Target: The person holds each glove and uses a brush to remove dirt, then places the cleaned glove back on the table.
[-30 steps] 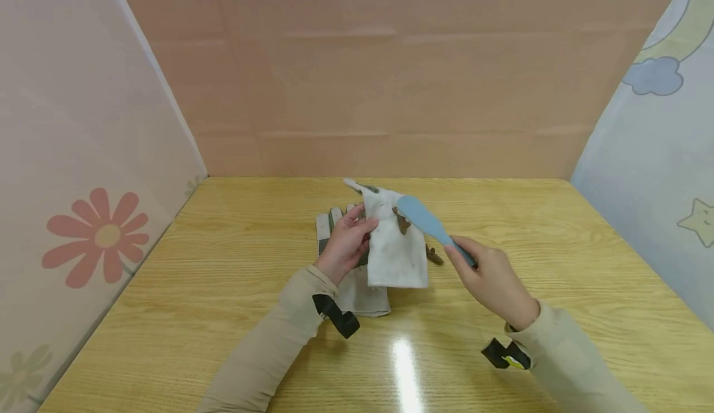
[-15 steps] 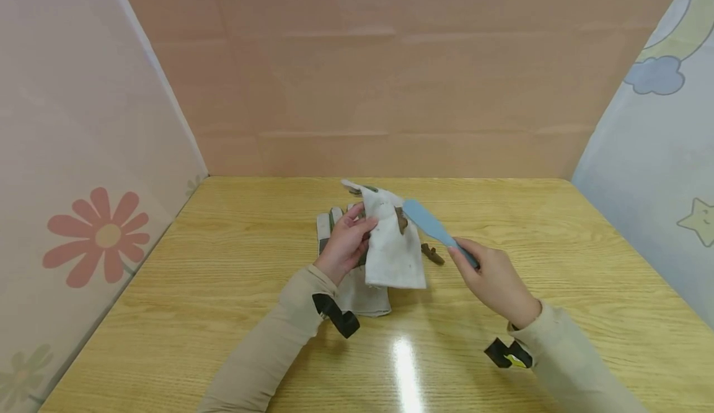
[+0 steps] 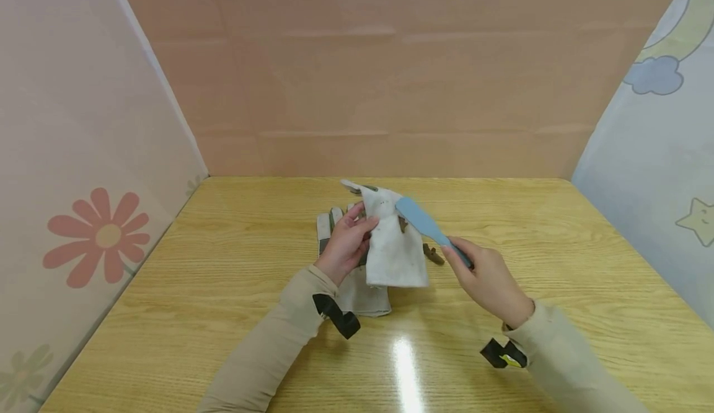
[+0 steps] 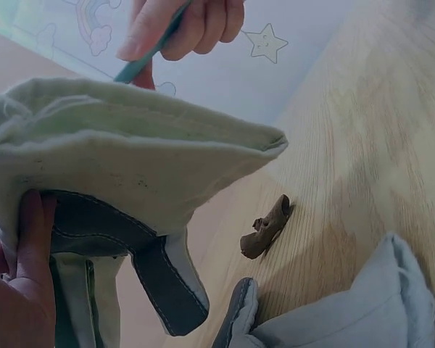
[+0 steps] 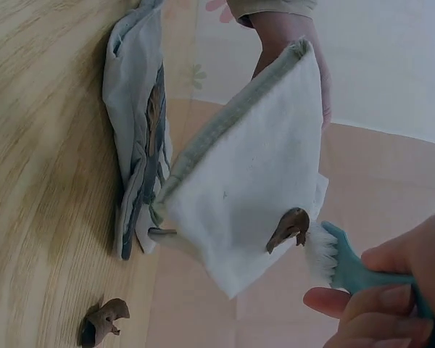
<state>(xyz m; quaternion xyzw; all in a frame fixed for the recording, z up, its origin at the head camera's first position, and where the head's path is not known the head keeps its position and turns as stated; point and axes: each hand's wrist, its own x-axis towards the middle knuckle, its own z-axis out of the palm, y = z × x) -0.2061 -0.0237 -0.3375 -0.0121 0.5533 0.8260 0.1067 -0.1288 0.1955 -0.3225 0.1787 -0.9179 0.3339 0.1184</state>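
Note:
My left hand (image 3: 347,245) grips a white work glove (image 3: 395,261) by its side, holding it up with the cuff hanging toward me. Dark grey patches on its palm side show in the left wrist view. A curled brown piece like bark (image 5: 288,228) sits on the glove's white back. My right hand (image 3: 493,279) holds the handle of a blue brush (image 3: 422,219). In the right wrist view, its white bristles (image 5: 321,250) are right at the brown piece's edge. In the head view the brush head partly covers that piece.
A second matching glove (image 3: 365,298) lies flat on the wooden table (image 3: 234,239), under the held one. Another brown bark-like piece (image 4: 267,228) lies on the table to the right. A peach backdrop (image 3: 390,90) rises behind the table, with patterned panels at both sides.
The brush first shifted a little right, then came back left over the glove. The held glove swayed slightly; my left hand stayed nearly still.

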